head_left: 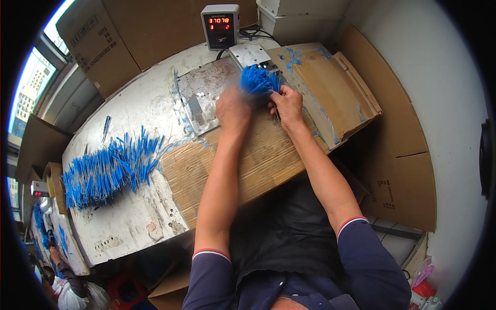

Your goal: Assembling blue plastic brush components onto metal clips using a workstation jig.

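Observation:
My left hand [233,108], smeared by motion, is closed around the lower part of a thick bundle of blue-tipped wires [254,80]. The blue ends fan out above the fist, toward the far side of the table. Right beside it, my right hand [288,107] pinches a few blue-tipped wires [275,81] between thumb and fingers. Thin pale ends hang below those fingers. Both hands are over the cardboard-covered part of the table, just in front of a small metal machine [264,65] partly hidden by the bundle.
A large pile of blue-tipped wires [106,170] lies on the white table [119,232] at left, near a pen-like tool [106,126]. A counter with a red display [220,28] stands at the back. A cardboard-covered block [330,88] sits at right. Another person's hand [55,255] shows at lower left.

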### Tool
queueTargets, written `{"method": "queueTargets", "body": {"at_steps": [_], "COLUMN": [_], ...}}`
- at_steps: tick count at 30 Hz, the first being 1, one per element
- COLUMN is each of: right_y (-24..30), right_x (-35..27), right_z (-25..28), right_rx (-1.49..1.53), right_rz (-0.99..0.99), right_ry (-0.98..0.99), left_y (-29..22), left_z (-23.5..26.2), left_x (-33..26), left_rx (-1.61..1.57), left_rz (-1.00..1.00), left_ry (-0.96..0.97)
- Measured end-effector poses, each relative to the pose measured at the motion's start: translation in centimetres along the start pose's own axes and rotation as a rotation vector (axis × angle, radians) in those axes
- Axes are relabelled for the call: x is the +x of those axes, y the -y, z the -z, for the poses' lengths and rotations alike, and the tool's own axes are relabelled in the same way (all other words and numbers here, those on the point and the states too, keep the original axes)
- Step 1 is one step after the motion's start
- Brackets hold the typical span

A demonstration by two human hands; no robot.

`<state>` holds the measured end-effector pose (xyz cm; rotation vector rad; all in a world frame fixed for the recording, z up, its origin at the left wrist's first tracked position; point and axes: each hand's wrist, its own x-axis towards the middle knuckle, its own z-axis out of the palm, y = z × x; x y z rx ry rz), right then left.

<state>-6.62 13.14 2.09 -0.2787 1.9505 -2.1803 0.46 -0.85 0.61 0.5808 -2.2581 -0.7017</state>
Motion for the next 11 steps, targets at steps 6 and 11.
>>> {"method": "queueTargets", "body": {"at_steps": [6, 11], "right_y": [0.07, 0.27], "right_x": [-0.13, -0.31], "right_z": [-0.02, -0.22], "right_rx": [0.041, 0.121], "right_rz": [-0.035, -0.092], "right_ry": [-0.020, 0.061], "left_y": [-0.25, 0.39], "left_z": [-0.11, -0.08], "left_x": [0.05, 0.08], "left_rx": [0.072, 0.015], "left_rz": [-0.009, 0.069], "left_ry": [0.017, -0.046]}}
